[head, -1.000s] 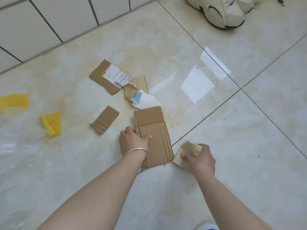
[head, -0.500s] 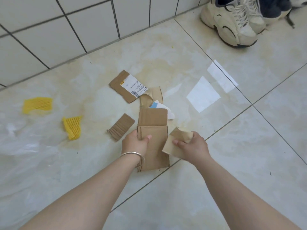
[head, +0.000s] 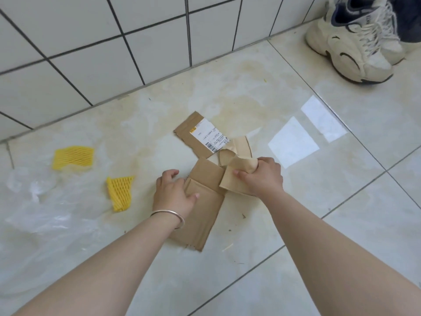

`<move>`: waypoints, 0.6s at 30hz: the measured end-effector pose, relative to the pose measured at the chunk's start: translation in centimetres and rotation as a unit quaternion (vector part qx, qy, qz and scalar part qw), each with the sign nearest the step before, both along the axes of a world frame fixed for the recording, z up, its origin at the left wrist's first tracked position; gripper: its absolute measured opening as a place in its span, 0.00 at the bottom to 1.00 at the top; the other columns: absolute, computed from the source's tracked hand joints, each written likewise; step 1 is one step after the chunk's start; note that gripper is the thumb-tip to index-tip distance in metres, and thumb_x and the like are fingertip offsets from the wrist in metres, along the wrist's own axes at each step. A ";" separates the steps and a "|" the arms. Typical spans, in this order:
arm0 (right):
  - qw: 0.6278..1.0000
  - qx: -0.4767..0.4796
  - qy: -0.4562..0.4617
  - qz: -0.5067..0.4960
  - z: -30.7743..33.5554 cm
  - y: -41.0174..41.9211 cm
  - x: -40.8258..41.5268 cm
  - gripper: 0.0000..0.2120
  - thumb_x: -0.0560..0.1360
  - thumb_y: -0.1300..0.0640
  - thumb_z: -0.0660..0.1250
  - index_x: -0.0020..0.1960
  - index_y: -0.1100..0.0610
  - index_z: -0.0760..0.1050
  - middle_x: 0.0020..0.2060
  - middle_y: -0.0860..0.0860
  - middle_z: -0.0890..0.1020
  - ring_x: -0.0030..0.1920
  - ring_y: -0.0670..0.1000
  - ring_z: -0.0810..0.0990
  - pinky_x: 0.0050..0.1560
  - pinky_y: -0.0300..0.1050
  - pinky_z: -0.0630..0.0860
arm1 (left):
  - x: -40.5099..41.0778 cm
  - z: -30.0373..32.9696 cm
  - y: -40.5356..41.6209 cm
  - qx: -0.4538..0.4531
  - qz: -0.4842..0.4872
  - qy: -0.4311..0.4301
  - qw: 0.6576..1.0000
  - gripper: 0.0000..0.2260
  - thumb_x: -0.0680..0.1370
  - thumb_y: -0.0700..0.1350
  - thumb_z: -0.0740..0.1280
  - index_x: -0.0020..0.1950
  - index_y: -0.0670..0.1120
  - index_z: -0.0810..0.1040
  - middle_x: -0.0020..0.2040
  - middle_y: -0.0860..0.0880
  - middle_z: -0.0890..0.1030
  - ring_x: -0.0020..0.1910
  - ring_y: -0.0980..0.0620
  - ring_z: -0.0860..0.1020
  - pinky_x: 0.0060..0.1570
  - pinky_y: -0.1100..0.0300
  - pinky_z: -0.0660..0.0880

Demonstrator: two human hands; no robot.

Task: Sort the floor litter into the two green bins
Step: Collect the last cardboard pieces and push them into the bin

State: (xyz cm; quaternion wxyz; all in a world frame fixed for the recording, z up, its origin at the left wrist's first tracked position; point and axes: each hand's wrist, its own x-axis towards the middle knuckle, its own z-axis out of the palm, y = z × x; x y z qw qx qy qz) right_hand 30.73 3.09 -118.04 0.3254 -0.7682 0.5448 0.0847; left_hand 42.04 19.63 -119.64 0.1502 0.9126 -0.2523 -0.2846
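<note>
Left hand (head: 174, 193) grips the long brown corrugated cardboard strip (head: 200, 210) at its 9 o'clock edge on the floor; right hand (head: 262, 176) clutches crumpled brown paper scraps (head: 237, 176). Cardboard looks light, stiff; edges give best hold. Labelled cardboard piece (head: 200, 137) lies at 12 o'clock, two yellow foam nets (head: 119, 193) and clear plastic film (head: 50, 220) at 9 o'clock. Bins unseen.

label text (head: 210, 136) too small to read, shoes (head: 355, 39) cropped at top edge
</note>
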 end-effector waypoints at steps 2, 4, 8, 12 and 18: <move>0.999 -0.033 0.022 0.016 -0.4 0.1 0.5 0.28 0.71 0.41 0.66 0.64 0.58 0.71 0.66 0.51 0.68 0.67 0.54 0.65 0.63 0.50 0.66 | -0.1 -0.2 -0.1 0.006 -0.008 -0.006 1.000 0.18 0.73 0.52 0.69 0.53 0.39 0.77 0.70 0.47 0.61 0.67 0.46 0.64 0.67 0.60 0.61; 0.998 -0.049 0.034 0.023 -0.7 0.2 0.6 0.28 0.71 0.41 0.66 0.64 0.58 0.71 0.65 0.51 0.69 0.65 0.55 0.68 0.62 0.50 0.65 | -0.1 -0.2 -0.3 0.012 0.006 0.015 1.000 0.18 0.73 0.51 0.69 0.55 0.38 0.75 0.67 0.46 0.62 0.62 0.46 0.71 0.63 0.60 0.65; 1.000 0.001 0.010 -0.015 -0.8 0.3 0.6 0.24 0.72 0.45 0.68 0.60 0.58 0.70 0.59 0.53 0.71 0.59 0.56 0.74 0.59 0.50 0.68 | -0.1 0.3 -0.8 0.024 0.024 0.034 0.999 0.16 0.74 0.49 0.69 0.54 0.38 0.75 0.63 0.44 0.67 0.56 0.44 0.75 0.56 0.59 0.69; 0.992 0.070 -0.047 -0.097 -0.4 0.8 -0.1 0.19 0.72 0.50 0.69 0.56 0.59 0.68 0.47 0.52 0.74 0.51 0.57 0.75 0.45 0.47 0.70 | -0.6 1.2 -1.3 0.040 0.046 0.061 0.996 0.11 0.74 0.49 0.68 0.47 0.42 0.71 0.44 0.43 0.77 0.48 0.40 0.75 0.43 0.57 0.68; 0.967 0.118 -0.140 -0.178 0.5 0.8 -1.4 0.27 0.71 0.55 0.71 0.66 0.53 0.64 0.52 0.50 0.73 0.51 0.52 0.71 0.46 0.45 0.69 | -0.8 1.8 -0.4 -0.023 0.135 0.117 0.984 0.13 0.75 0.49 0.66 0.53 0.43 0.68 0.44 0.46 0.75 0.49 0.43 0.76 0.45 0.57 0.70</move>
